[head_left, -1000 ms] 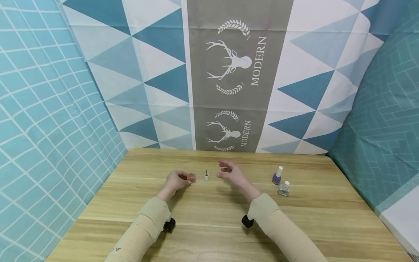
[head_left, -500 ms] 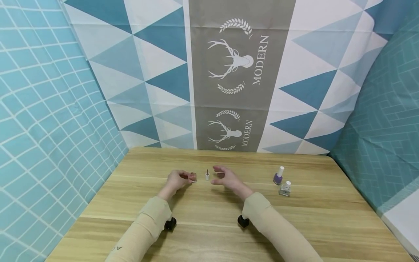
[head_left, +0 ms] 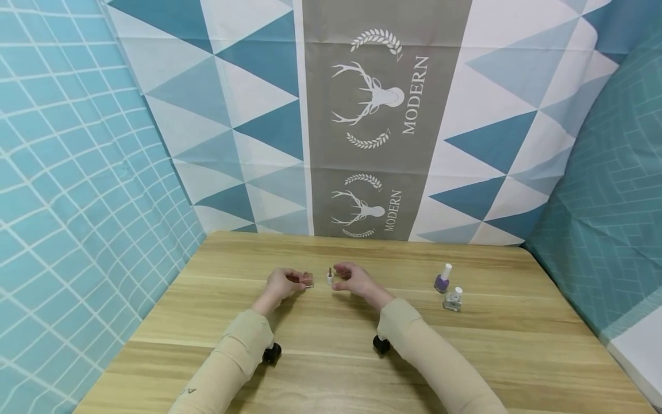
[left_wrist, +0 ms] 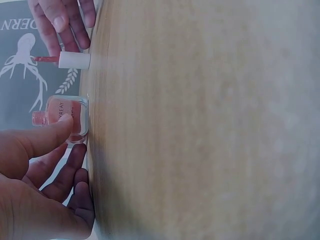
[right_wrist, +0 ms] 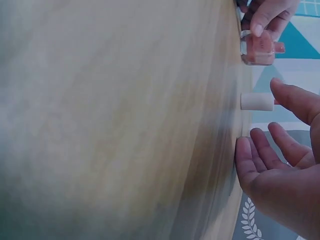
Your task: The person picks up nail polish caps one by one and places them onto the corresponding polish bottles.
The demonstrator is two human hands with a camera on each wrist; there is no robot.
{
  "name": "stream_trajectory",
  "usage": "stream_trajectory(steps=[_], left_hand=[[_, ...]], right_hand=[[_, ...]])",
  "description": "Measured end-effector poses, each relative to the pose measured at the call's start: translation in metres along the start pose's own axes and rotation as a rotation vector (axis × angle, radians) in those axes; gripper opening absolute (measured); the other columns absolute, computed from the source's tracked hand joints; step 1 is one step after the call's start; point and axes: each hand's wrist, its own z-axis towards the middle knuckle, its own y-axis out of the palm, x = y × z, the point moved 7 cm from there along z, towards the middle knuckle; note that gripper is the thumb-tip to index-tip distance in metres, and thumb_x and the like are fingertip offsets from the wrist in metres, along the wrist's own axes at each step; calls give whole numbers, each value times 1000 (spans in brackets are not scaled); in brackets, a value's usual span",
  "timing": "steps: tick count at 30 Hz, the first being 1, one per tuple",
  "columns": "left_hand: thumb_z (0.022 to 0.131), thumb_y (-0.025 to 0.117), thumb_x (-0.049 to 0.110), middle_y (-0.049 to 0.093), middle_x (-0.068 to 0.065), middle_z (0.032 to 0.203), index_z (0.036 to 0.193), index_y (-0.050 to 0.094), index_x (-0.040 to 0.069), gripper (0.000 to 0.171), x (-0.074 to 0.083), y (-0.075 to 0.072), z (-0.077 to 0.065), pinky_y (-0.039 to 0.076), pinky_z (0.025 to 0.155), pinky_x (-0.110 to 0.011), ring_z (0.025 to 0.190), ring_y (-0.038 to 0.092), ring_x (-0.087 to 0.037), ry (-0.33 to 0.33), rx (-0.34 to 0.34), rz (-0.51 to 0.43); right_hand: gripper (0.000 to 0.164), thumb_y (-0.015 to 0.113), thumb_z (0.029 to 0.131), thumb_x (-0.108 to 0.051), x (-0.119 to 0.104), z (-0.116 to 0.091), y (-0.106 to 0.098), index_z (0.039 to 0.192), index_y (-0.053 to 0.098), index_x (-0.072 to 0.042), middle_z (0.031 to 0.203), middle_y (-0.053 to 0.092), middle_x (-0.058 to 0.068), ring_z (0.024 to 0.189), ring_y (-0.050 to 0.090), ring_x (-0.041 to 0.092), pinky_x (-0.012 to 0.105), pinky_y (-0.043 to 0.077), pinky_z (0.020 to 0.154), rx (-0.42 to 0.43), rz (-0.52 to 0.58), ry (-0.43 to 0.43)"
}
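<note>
My left hand (head_left: 281, 283) pinches a small glass nail polish bottle (left_wrist: 77, 108) between thumb and fingers. The bottle stands upright on the table, its pinkish neck (left_wrist: 39, 118) uncapped. To its right, the white cap (head_left: 330, 279) stands on its top with the pink-coated brush (left_wrist: 46, 59) pointing up. Beside that cap, my right hand (head_left: 357, 280) is held with thumb and fingers spread apart, nothing between them. In the right wrist view the thumb tip (right_wrist: 276, 82) is close to the brush, overlapping part of it.
A purple nail polish bottle (head_left: 442, 283) with a white cap stands to the right on the wooden table (head_left: 331, 368). Just in front of it is a clear bottle (head_left: 452, 302), also white-capped. Patterned cloth (head_left: 383, 115) hangs behind the table's back edge.
My right hand has moved left, closer to the upturned cap, with its fingers lowered. My left hand has kept its hold on the bottle.
</note>
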Motion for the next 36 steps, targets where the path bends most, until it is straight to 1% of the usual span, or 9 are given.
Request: stream_trajectory(steps=[3, 5, 11, 15, 19, 26, 30, 36], left_hand=[[77, 75, 3, 68, -11, 95, 98, 69, 1, 22, -1, 1, 1, 49, 82, -35, 90, 60, -22, -1, 4, 2], [77, 75, 3, 68, -11, 96, 98, 69, 1, 21, -2, 1, 1, 49, 83, -36, 91, 60, -23, 0, 7, 4], [77, 76, 3, 68, -11, 96, 97, 70, 1, 22, -2, 1, 2, 50, 81, -33, 91, 61, -22, -2, 13, 5], [77, 76, 3, 68, -13, 96, 100, 69, 0, 25, -1, 1, 2, 50, 77, -31, 90, 61, -23, 2, 9, 13], [77, 76, 3, 68, -13, 96, 101, 69, -1, 25, 0, 1, 1, 51, 74, -30, 89, 61, -23, 10, 9, 20], [76, 76, 2, 69, -14, 94, 97, 70, -2, 23, 0, -1, 1, 51, 77, -31, 88, 62, -23, 28, 17, 25], [76, 76, 2, 68, -14, 95, 98, 70, -2, 23, 1, -1, 1, 51, 76, -31, 88, 62, -22, 21, 10, 11], [75, 77, 2, 68, -14, 96, 98, 69, -2, 24, 1, -1, 1, 51, 76, -31, 89, 62, -23, 13, 10, 14]], right_hand=[[51, 75, 77, -7, 0, 3, 0, 124, 57, -2, 122, 59, 13, 113, 53, 30, 43, 40, 100, 16, -25, 1], [47, 75, 77, -5, -1, 5, 1, 121, 59, -2, 116, 61, 13, 108, 55, 28, 41, 43, 96, 27, -43, -9], [37, 75, 76, -4, -5, 11, 1, 112, 64, -2, 102, 64, 11, 93, 57, 21, 33, 48, 82, 66, -127, -42], [33, 76, 76, -7, -5, 15, 3, 106, 65, -2, 97, 65, 8, 86, 56, 18, 29, 48, 76, 78, -178, -57], [31, 76, 74, -7, -3, 19, 5, 102, 65, -1, 95, 65, 8, 83, 56, 16, 28, 48, 76, 79, -214, -71], [29, 78, 73, -7, -1, 25, 6, 99, 65, -3, 93, 65, 6, 82, 56, 15, 26, 48, 75, 76, -225, -76], [26, 79, 72, -6, -4, 25, 6, 94, 66, -2, 90, 65, 6, 80, 56, 14, 26, 48, 74, 83, -240, -103], [25, 79, 71, -5, -5, 24, 5, 92, 66, -2, 88, 66, 6, 78, 56, 13, 25, 48, 73, 82, -236, -113]])
